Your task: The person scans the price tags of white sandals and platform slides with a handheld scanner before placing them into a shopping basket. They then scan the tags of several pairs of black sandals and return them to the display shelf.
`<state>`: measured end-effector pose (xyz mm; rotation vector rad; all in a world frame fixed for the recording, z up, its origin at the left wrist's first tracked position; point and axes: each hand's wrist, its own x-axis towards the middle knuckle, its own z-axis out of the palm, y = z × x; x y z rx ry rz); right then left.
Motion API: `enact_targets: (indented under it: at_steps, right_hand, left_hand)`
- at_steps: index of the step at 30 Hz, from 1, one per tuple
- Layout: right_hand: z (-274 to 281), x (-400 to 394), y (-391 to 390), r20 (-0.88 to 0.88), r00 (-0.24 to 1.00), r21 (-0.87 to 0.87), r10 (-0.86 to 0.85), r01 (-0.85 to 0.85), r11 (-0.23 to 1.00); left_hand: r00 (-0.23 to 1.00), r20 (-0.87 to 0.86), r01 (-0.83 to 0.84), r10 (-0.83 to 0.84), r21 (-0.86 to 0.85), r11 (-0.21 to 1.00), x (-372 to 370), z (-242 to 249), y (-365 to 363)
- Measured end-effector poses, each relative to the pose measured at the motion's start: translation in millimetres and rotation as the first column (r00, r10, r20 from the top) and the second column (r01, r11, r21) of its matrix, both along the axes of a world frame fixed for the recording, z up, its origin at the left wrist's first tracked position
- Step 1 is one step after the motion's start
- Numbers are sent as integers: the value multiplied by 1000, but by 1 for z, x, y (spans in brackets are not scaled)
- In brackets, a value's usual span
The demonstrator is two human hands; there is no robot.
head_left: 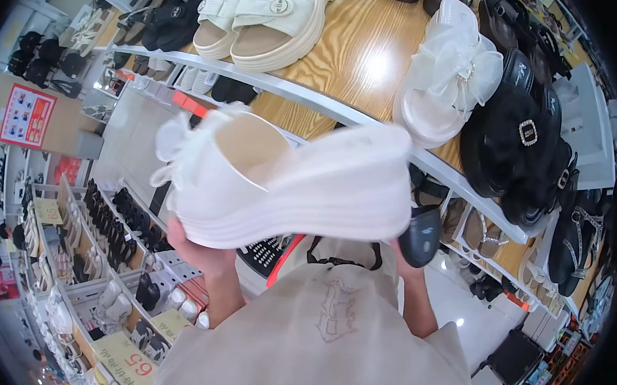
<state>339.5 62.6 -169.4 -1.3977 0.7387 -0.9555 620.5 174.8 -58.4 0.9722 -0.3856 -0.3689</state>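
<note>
A white platform slipper (301,192) with a thick sole and a pale beige lining is held sideways in front of my chest, slightly smeared by motion. White bow-like trim stands out at its toe end on the left. My left hand (201,251) grips the toe end from below, its fingers partly behind the sole. At the heel end is my right hand (408,265), mostly hidden behind the slipper. Close by it shows the rounded end of a black shoe (420,236). A similar white slipper (449,73) with a gauzy bow rests on the wooden shelf.
The wooden display shelf (347,45) carries cream sandals (270,29) and black slippers (516,135). Its white front edge runs just beyond the held slipper. Lower racks of shoes (113,229) fill the left, with price signs (125,362). More sandals (577,233) are at right.
</note>
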Motion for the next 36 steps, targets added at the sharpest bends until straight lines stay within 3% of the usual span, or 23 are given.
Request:
enact_targets:
  at_steps: [1, 3, 4, 5, 6, 7, 9, 13, 16, 19, 21, 23, 27, 29, 30, 36]
  right_hand:
    - [16, 3, -1, 11, 999, -109, -47, 48, 993]
    - [26, 5, -1, 48, 993, -126, -110, 115, 985]
    - [27, 3, 1, 172, 979, -108, -106, 125, 986]
    - [28, 3, 2, 294, 951, -90, -101, 132, 987]
    - [30, 4, 1, 291, 951, -87, -107, 138, 987]
    - [31, 8, 1, 311, 939, -36, -146, 165, 986]
    - [36, 15, -1, 322, 926, 16, -195, 201, 979]
    - [37, 12, -1, 286, 942, -33, -174, 191, 981]
    - [34, 0, -1, 304, 939, -7, -160, 170, 985]
    - [36, -9, 0, 291, 927, -32, -237, 257, 966]
    - [42, -14, -1, 189, 938, -167, -290, 321, 932]
    - [45, -17, -1, 159, 922, -186, -352, 378, 907]
    - [45, -23, -3, 110, 847, -323, -520, 525, 787]
    - [45, -19, -3, 193, 826, -276, -529, 563, 779]
    - [45, -16, -1, 272, 798, -224, -537, 595, 772]
    - [46, -16, 6, 264, 764, -243, -588, 643, 726]
  left_hand:
    - [1000, -3, 4, -4, 5, 1000, 0, -8, 7]
    - [989, 56, 137, -140, 61, 989, 3, -25, 15]
    - [988, 51, 146, -149, 64, 987, 1, -28, 14]
    - [991, -62, 125, -120, 84, 989, -3, -31, 10]
    - [981, -173, 106, -86, 106, 989, -7, -33, 5]
    - [980, -176, 111, -91, 111, 988, -8, -35, 3]
    - [965, -5, 253, -262, 279, 926, -12, -40, -2]
    - [909, -5, 395, -418, 333, 856, -19, -40, -12]
    - [885, 100, 369, -454, 443, 817, -20, -42, -17]
    - [829, 235, 325, -509, 539, 777, -20, -35, -26]
    - [785, 290, 305, -547, 588, 749, -19, -23, -33]
    - [706, 372, 226, -603, 689, 689, -17, -14, -41]
    - [655, 429, 258, -622, 646, 718, -10, -16, -47]
    - [583, 620, 207, -525, 512, 834, -17, -9, -55]
    - [580, 618, 212, -531, 515, 831, -19, -12, -58]
    - [597, 552, 315, -582, 505, 803, -20, -27, -76]
